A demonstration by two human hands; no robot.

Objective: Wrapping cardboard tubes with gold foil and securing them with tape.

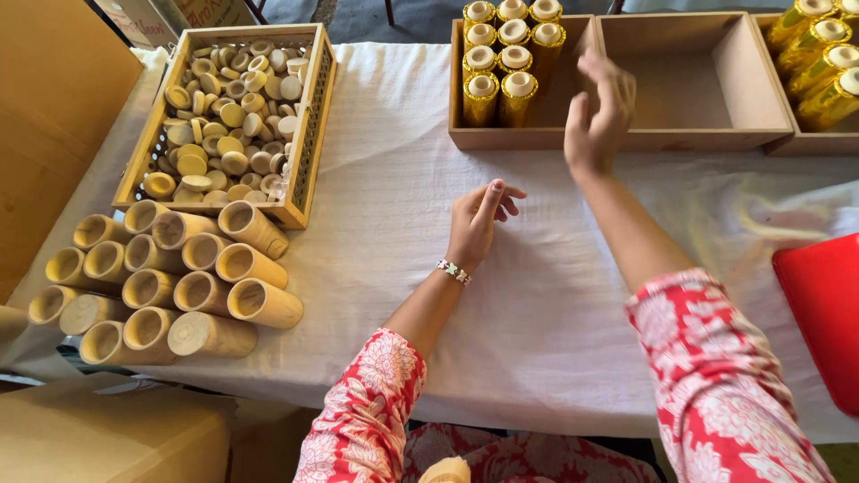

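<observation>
My left hand (479, 219) rests on the white tablecloth (537, 295) with fingers loosely curled and holds nothing. My right hand (598, 112) hovers open at the front edge of a shallow wooden tray (537, 136), just right of several gold-wrapped tubes with pale caps (501, 58) standing in the tray's left compartment. The tray's right compartment (680, 76) holds nothing. Both arms wear red floral sleeves.
A wooden crate of round bamboo lids (228, 116) sits at the left. In front of it lies a stack of hollow bamboo tubes (170, 277). More gold tubes (819, 58) fill a box at far right. A red object (823, 309) lies at the right edge.
</observation>
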